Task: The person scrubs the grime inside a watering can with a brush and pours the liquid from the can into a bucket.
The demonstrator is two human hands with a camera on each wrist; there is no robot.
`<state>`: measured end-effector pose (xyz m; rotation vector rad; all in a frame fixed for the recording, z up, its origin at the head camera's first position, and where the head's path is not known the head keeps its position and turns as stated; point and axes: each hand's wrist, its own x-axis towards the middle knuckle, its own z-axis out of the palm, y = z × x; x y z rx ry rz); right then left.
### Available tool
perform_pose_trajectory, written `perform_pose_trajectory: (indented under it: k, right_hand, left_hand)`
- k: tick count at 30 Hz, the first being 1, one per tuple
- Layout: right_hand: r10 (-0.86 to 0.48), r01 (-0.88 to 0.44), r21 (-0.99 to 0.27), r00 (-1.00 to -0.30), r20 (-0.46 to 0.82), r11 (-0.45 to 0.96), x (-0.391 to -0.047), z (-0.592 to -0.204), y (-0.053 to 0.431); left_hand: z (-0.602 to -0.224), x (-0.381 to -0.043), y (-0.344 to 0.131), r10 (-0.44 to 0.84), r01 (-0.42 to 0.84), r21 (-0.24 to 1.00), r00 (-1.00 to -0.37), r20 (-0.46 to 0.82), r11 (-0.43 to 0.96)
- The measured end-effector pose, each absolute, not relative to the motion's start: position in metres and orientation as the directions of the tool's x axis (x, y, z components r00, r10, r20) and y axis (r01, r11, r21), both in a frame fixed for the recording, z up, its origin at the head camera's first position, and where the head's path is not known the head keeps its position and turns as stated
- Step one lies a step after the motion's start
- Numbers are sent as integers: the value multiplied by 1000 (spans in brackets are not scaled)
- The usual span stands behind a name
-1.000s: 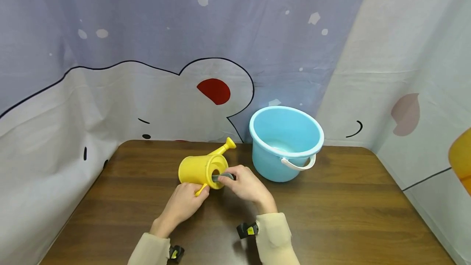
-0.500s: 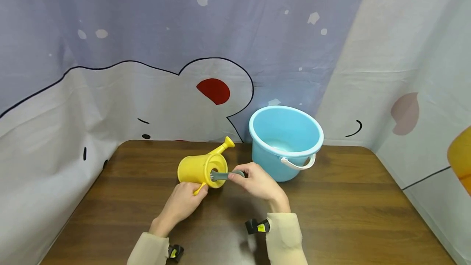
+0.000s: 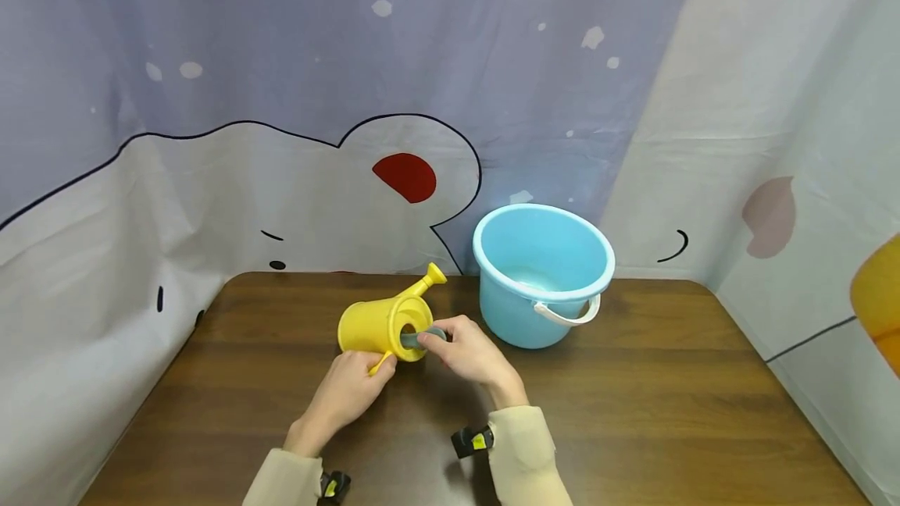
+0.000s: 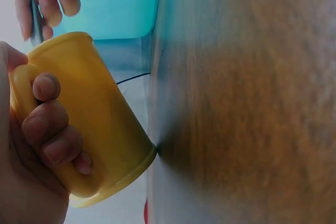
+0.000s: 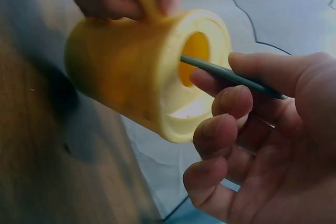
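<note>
A yellow watering can [image 3: 366, 325] is tipped over on the wooden table, its opening facing right and its spout [image 3: 420, 284] pointing away. My left hand [image 3: 348, 387] grips its handle, fingers curled through the loop in the left wrist view [image 4: 52, 124]. In my right hand [image 3: 471, 351] a slim grey-green brush [image 5: 231, 76] is pinched between thumb and fingers. The brush's front end is inside the can's opening [image 5: 195, 56] and hidden there. In the left wrist view, the can's base rim touches or nearly touches the table.
A light blue bucket [image 3: 516, 318] with a white handle [image 3: 573, 318] stands behind and right of my right hand. The brown table [image 3: 633, 412] ends at a patterned curtain [image 3: 316, 201]. Something yellow-orange [image 3: 879, 303] shows at the right edge.
My right hand drew the brush partly out to the right, showing its pale tip, then moved back left and put it into the can again. The left hand stays on the handle.
</note>
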<state>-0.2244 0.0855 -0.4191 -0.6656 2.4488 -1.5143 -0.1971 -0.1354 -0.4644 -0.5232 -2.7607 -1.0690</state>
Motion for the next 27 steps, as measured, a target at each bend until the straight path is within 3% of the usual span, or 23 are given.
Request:
perform_pose_trajectory:
  k: [8, 27]
  right_hand:
    - [-465, -279, -879, -882, 76, 387, -222, -422, 84]
    - [-478, -234, -942, -873, 95, 242, -217, -398, 108]
  left_hand:
    - [-466, -195, -134, 277, 365, 630, -931, 238, 685]
    - [-466, -197, -137, 274, 371, 620, -929, 250, 691]
